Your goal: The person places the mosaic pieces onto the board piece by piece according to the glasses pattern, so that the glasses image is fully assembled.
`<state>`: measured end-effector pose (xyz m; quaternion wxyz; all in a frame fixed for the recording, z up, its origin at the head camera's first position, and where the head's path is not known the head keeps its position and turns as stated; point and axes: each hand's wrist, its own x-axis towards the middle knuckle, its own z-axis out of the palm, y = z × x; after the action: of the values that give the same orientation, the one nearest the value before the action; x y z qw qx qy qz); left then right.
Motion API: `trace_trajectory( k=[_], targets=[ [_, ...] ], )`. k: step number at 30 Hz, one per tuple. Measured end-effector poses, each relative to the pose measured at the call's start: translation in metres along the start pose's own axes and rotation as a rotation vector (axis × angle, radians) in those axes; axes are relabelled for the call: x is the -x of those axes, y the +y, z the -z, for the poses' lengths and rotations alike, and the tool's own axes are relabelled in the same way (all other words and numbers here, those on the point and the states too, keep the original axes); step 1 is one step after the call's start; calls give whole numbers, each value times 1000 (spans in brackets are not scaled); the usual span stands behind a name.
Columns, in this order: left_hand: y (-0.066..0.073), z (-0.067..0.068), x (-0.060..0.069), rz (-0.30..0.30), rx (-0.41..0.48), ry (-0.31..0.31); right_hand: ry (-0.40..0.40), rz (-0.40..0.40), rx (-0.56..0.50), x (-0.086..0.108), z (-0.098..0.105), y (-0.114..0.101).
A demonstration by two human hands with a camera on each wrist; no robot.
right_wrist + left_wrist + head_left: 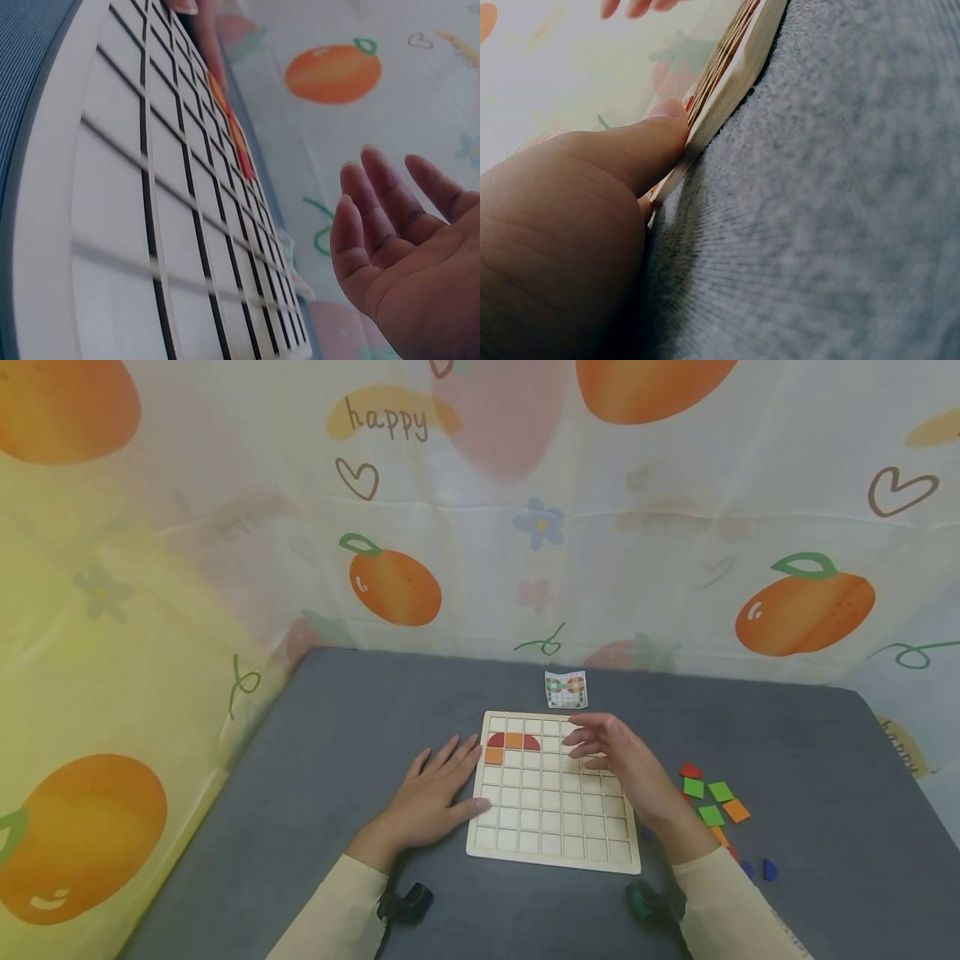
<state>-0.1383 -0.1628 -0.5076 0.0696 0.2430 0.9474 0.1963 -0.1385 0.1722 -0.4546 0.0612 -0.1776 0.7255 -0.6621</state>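
A pale wooden grid board (555,827) lies on the grey table. Near its upper left, red pieces (532,742) and orange square tiles (494,756) sit in cells. My left hand (429,802) rests flat at the board's left edge, its thumb touching the rim, as the left wrist view also shows at the wooden edge (727,97). My right hand (626,764) hovers above the board's upper right with fingers loosely bent. In the right wrist view that hand (420,262) holds nothing and stands apart from the grid.
A small printed pattern card (566,690) lies behind the board. To the right are scattered green tiles (720,791), an orange tile (737,811), a red piece (691,770) and a blue piece (769,869). A fruit-printed curtain (480,568) hangs behind the table.
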Motion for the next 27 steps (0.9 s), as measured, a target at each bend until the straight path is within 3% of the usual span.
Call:
trace_trajectory(
  k=[16,20,27],
  targets=[
    [2,1,0,6,-2,-11,153,65,91,43,59,10],
    [2,1,0,3,-7,-12,189,50,138,52,74,12],
    [3,1,0,17,-14,-15,281,28,127,62,94,17]
  ],
)
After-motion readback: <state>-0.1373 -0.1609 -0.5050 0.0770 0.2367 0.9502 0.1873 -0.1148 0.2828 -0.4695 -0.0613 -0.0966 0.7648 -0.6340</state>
